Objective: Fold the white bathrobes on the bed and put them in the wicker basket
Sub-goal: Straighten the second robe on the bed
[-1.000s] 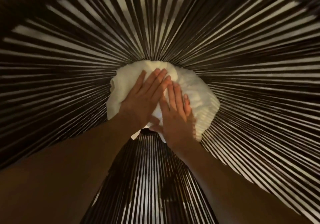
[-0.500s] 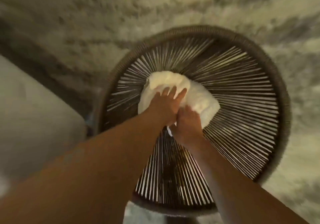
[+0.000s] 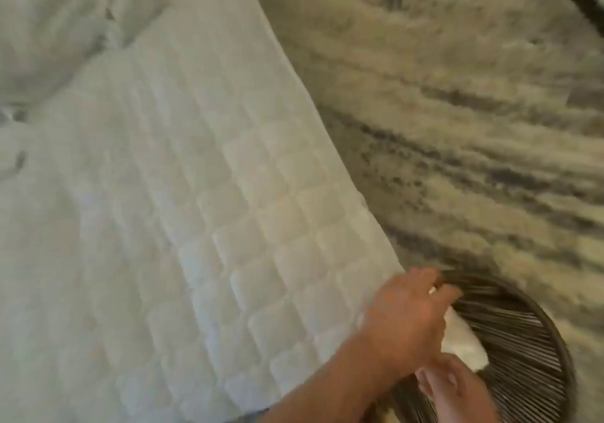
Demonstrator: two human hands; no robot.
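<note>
The round wicker basket (image 3: 539,334) stands on the carpet at the lower right, beside the bed's corner. A folded white bathrobe (image 3: 464,341) lies inside it, partly covered by my hands. My left hand (image 3: 408,314) hovers above the basket's near rim with its fingers spread and nothing in it. My right hand (image 3: 457,390) is below it over the basket, blurred, fingers loosely apart. More crumpled white cloth (image 3: 65,24) lies at the far left of the bed; I cannot tell if it is a bathrobe.
The bed (image 3: 196,210) with a white quilted cover fills the left and middle of the view. A mottled beige and grey carpet (image 3: 457,112) covers the floor on the right. Small objects lie on the carpet at the top edge.
Both hands have lifted off the bathrobe and out of the basket. The view has risen and swung left, so the bed now shows.
</note>
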